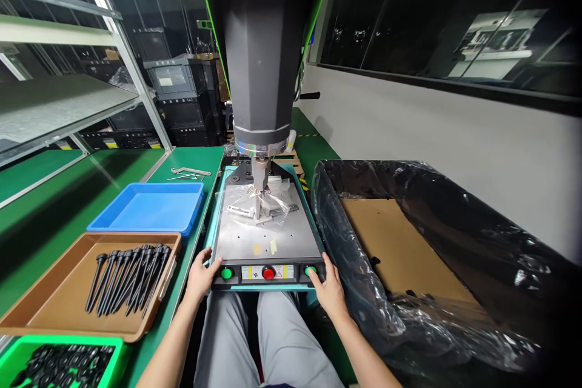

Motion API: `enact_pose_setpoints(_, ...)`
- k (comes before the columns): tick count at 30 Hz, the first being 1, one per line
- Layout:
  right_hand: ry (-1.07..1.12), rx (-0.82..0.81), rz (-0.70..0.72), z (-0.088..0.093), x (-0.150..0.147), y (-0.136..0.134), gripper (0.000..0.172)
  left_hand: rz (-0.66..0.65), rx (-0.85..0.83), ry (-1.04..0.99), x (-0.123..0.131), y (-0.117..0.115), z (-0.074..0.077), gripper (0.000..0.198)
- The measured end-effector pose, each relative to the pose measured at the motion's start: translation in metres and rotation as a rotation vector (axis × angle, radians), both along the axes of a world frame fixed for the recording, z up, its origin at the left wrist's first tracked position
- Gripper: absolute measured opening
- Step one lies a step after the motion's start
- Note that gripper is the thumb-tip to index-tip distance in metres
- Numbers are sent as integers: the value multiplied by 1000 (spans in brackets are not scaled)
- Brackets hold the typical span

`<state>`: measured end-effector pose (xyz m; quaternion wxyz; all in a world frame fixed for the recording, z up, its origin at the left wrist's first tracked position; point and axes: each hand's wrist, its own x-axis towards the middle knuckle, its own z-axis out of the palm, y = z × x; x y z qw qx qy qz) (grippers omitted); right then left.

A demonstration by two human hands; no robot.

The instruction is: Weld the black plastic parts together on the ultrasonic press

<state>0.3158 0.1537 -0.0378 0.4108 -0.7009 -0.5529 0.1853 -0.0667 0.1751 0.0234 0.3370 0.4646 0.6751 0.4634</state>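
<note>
My left hand rests at the front left corner of a machine base, thumb stretched toward the left green button. At the opposite corner, my right hand has its thumb over the right green button. Both hands hold nothing, with their fingers apart. Between them sits a red button. A metal plate covers the base, and a metal fixture under clear plastic film lies on it. Above, the machine's metal horn points down into the fixture; the contact point is partly hidden by the film.
To my left stand a blue tray, a brown tray with several black rod-like parts, and a green bin of small black rings. Wrenches lie behind. A box lined with black plastic is at right.
</note>
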Motion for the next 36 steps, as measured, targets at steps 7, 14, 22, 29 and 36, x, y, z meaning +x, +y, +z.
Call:
enact_pose_setpoints(7,33,-33,17,4,1,-2,74,-6,77,-17,2,30,18,67)
enact_pose_setpoints(14,44,-15,22,1,3,0,73,-15,63,8,5,31,4,67)
enact_pose_setpoints(22,63,206,-73,40,0,20,54,5,79,-13,4,44,16,63)
enact_pose_setpoints(29,811,-57,112,95,-46,108,33,-68,100,-183,13,110,46,78)
enact_pose_setpoints(36,1033,-432,419,123,-63,145,28,-219,81,-456,18,116,64,41)
